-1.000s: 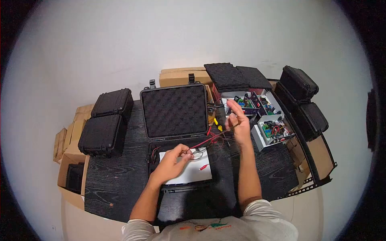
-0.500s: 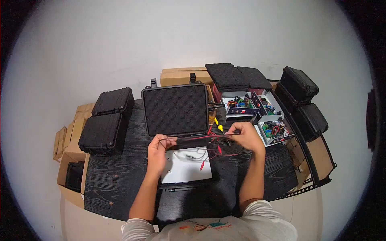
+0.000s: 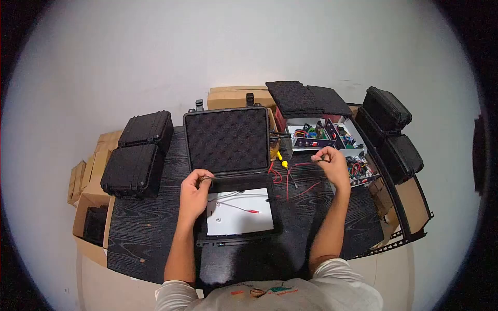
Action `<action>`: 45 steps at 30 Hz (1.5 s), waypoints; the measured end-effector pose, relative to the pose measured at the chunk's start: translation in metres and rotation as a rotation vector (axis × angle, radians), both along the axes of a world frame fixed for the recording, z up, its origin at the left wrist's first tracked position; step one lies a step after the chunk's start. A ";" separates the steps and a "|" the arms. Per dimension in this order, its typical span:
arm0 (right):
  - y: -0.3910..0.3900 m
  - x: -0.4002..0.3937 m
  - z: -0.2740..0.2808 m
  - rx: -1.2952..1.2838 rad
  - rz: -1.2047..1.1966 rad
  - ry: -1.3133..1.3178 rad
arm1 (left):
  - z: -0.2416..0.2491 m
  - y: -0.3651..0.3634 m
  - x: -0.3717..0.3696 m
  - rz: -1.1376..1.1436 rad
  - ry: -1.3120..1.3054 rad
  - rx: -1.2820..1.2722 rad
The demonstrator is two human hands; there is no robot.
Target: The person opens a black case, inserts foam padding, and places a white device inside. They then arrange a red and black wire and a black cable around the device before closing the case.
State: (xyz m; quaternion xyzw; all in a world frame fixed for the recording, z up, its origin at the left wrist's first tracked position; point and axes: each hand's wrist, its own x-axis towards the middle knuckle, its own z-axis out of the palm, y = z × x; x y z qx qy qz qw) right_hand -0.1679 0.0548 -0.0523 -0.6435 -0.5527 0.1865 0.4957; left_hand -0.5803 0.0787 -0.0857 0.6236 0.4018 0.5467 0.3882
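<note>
Thin dark and red test leads (image 3: 303, 193) run loosely between my hands over an open black case (image 3: 226, 140) with foam in its lid. My left hand (image 3: 196, 193) is closed on a dark part of the leads, at the left of the case. At the right, my right hand (image 3: 331, 165) pinches a lead end, its fingertips near the box of circuit units. A red clip (image 3: 253, 211) hangs over the white panel (image 3: 238, 220) in the case's base. Beyond the leads lies a yellow-handled screwdriver (image 3: 284, 164).
Black cases are stacked at the left (image 3: 132, 168) and at the right (image 3: 389, 109). Units with circuit boards (image 3: 311, 136) stand in an open box at the back right, beside dark foam sheets (image 3: 306, 99). A cardboard box (image 3: 110, 228) is at the left edge.
My hands have moved farther apart, the right one to the right and slightly up, the left one slightly left. The leads hang lower and more spread out, with a red clip over the panel.
</note>
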 end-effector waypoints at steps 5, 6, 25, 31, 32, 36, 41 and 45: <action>0.007 0.013 -0.018 -0.176 -0.018 -0.273 | -0.002 -0.001 -0.007 -0.297 -0.263 -0.349; 0.006 0.015 -0.022 -0.267 0.036 -0.311 | -0.001 -0.002 -0.004 -0.321 -0.284 -0.379; 0.001 -0.134 0.007 0.068 0.673 -0.095 | 0.003 -0.015 0.010 -0.408 -0.290 -0.356; 0.013 -0.077 0.001 0.259 0.274 0.041 | 0.005 -0.008 -0.001 -0.289 -0.071 -0.215; 0.013 -0.068 0.003 0.270 0.245 0.007 | 0.006 -0.007 -0.002 -0.270 -0.045 -0.216; 0.018 -0.036 -0.004 0.263 0.078 -0.058 | -0.008 0.001 -0.009 -0.240 0.016 -0.173; 0.020 -0.009 -0.012 0.284 -0.180 -0.185 | 0.002 -0.001 -0.010 -0.333 -0.126 -0.312; 0.026 0.003 -0.030 0.200 -0.310 -0.497 | 0.012 -0.010 -0.007 -0.428 -0.138 -0.443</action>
